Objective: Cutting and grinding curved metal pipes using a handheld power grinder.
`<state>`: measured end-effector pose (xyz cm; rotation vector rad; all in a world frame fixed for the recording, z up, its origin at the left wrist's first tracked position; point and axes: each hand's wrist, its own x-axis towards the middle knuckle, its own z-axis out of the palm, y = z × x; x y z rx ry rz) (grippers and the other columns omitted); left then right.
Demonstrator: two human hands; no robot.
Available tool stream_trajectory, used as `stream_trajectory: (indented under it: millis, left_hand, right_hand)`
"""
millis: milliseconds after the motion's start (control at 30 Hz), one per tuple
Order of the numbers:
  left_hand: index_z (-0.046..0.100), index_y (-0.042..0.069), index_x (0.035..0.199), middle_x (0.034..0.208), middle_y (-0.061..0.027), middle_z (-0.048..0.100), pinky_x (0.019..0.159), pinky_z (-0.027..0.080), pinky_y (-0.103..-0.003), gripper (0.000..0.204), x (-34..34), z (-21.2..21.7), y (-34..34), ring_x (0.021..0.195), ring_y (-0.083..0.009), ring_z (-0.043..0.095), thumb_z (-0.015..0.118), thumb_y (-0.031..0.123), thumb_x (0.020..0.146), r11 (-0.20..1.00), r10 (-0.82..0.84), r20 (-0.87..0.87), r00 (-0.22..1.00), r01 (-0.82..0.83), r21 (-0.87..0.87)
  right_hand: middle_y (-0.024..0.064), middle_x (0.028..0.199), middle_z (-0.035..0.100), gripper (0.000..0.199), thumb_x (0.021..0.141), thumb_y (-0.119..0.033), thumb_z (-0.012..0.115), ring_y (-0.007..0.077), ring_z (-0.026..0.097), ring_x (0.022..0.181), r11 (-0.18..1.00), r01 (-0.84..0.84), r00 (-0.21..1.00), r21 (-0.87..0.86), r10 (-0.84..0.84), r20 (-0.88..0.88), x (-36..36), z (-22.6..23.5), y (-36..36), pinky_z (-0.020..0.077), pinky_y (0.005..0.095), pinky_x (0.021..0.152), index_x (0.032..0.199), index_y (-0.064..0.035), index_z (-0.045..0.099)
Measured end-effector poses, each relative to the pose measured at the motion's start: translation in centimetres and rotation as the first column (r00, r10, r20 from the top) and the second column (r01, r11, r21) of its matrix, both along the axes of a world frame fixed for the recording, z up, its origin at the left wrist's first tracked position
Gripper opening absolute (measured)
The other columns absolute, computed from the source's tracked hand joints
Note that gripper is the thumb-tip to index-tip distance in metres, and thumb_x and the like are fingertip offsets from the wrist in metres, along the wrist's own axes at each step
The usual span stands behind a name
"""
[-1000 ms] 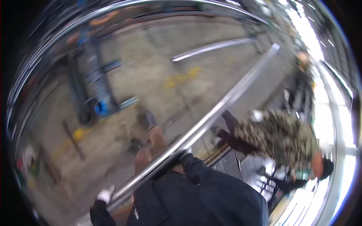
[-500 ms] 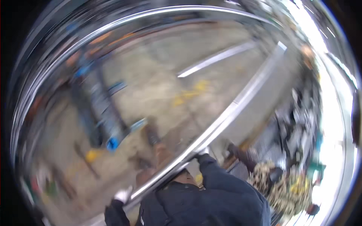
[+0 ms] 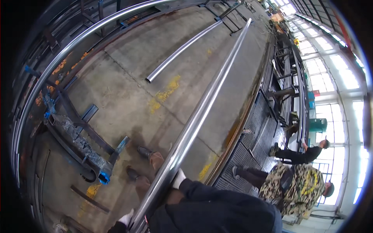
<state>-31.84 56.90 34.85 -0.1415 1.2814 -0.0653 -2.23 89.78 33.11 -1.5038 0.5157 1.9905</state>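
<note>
The long steel pipe (image 3: 202,112) runs away from the person up and to the right, with the gloved right hand (image 3: 178,179) and left hand (image 3: 126,219) both closed on its near end.

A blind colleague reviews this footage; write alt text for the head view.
Two white-gloved hands, left and right, grip a long shiny steel pipe above a concrete floor. A shorter curved steel pipe lies beyond; two people work at right.

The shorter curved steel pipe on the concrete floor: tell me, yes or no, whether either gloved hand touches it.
No. The shorter curved steel pipe lies alone on the floor, while both white-gloved hands grip the long steel pipe.
</note>
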Motion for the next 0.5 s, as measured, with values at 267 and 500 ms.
stream_trajectory:
  millis: [267,500]
  left_hand:
    - [0.069,0.003,0.128,0.123,-0.0253,0.070,0.106,0.041,-0.041,0.074,0.8,1.9,5.8,0.119,-0.0353,0.064,0.045,0.067,0.100,0.967,-0.114,-0.206,0.972,0.060,-0.249]
    - [0.064,-0.001,0.132,0.132,-0.0255,0.065,0.105,0.045,-0.042,0.080,0.7,-0.9,-1.4,0.116,-0.0353,0.065,0.039,0.068,0.101,0.929,-0.307,-0.329,0.893,0.356,0.100]
  right_hand:
    - [0.0209,0.100,0.070,0.049,0.104,-0.044,0.041,0.0364,0.068,0.097,0.871,-0.045,0.997,0.490,0.073,-0.038,8.5,-7.8,19.5,0.0567,0.0543,0.089,0.110,-0.0038,0.067]
    - [0.0206,0.110,0.067,0.054,0.102,-0.049,0.042,0.0408,0.064,0.102,0.888,-0.053,0.988,0.456,-0.019,0.151,7.7,-3.1,20.8,0.0527,0.0564,0.097,0.120,-0.0030,0.063]
